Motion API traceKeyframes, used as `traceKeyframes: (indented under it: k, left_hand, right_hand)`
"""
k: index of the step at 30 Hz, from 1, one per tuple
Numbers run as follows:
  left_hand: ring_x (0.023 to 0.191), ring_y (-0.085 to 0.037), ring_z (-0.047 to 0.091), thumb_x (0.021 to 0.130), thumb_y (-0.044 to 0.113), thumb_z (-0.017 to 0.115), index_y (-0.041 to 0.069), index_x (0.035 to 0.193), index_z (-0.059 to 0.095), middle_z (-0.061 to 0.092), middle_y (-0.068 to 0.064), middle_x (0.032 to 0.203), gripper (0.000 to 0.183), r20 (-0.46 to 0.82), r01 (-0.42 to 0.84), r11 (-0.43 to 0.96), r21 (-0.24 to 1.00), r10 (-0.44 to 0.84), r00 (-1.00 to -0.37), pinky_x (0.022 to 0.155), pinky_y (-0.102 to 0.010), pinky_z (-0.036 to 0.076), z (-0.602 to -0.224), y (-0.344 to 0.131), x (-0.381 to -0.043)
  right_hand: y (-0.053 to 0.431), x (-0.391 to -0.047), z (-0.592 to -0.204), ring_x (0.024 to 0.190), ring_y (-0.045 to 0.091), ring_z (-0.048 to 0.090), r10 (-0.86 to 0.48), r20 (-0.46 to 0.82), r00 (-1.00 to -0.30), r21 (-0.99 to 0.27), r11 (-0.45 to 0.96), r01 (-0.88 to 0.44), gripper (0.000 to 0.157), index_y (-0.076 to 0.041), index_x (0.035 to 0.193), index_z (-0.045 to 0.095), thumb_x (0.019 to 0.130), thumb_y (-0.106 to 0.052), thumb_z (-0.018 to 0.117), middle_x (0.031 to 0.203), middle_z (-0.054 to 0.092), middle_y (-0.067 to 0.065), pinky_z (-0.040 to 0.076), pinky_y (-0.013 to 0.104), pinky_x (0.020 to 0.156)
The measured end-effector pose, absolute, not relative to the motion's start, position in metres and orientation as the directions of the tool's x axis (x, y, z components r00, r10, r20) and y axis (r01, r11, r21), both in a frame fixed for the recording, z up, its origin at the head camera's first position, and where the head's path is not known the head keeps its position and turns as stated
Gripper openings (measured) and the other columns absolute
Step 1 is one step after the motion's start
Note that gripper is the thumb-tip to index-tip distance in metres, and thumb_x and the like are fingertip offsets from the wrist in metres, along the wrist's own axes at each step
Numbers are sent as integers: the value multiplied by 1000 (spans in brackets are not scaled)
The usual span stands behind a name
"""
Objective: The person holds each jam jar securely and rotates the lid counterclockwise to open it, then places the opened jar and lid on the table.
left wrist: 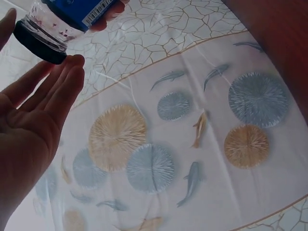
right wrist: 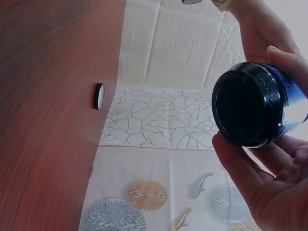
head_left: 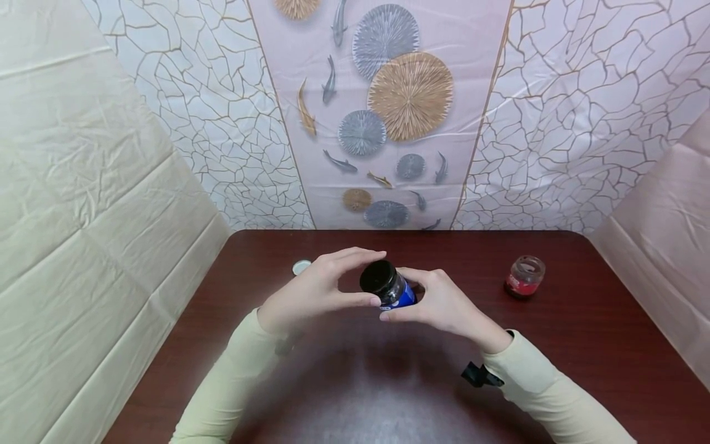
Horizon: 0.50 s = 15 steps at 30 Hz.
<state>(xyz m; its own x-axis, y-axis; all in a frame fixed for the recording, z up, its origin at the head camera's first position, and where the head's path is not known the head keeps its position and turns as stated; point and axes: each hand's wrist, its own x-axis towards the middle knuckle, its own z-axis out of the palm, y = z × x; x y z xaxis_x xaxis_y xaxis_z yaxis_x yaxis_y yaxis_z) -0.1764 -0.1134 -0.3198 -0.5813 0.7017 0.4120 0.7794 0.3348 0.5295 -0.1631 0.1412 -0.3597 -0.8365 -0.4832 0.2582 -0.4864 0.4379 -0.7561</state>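
Observation:
A glass jar with a blue label (head_left: pixel 405 297) is held tilted in the air above the table, its black lid (head_left: pixel 378 277) toward the left hand. My right hand (head_left: pixel 444 303) grips the jar's body with fingers and thumb on opposite sides. Around the lid is my left hand (head_left: pixel 316 288), thumb at one edge of the rim and fingertips at the other. Dark red bits cling inside the glass neck (left wrist: pixel 50 24) in the left wrist view. The jar's dark base (right wrist: pixel 243 104) faces the right wrist camera.
An uncovered glass jar with a red label (head_left: pixel 522 283) stands at the right of the dark red-brown table (head_left: pixel 588 345). A loose lid (head_left: pixel 301 267), pale inside, lies behind my left hand. Patterned cloth (head_left: pixel 383 123) hangs beyond the table's back edge.

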Motion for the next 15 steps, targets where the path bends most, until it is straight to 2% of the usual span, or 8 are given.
traceKeyframes:
  k: [8,15]
  left_hand:
    - [126,-5,55,87,33,81,25,145,55,59,14,138,64,375,739,265,619,727,-575,102,-29,48,-321,-118,-179]
    - [119,0,58,84,42,81,19,140,61,62,18,130,63,401,754,314,577,695,-597,100,-31,50,-321,-116,-178]
  right_hand:
    - [140,-163,-361,84,11,68,-482,261,-836,-758,434,-487,64,-27,128,67,73,-53,87,102,72,-11,58,35,71]
    - [139,-161,-361,82,11,68,-478,258,-840,-756,442,-484,64,-27,128,67,73,-53,87,101,72,-12,57,31,69]
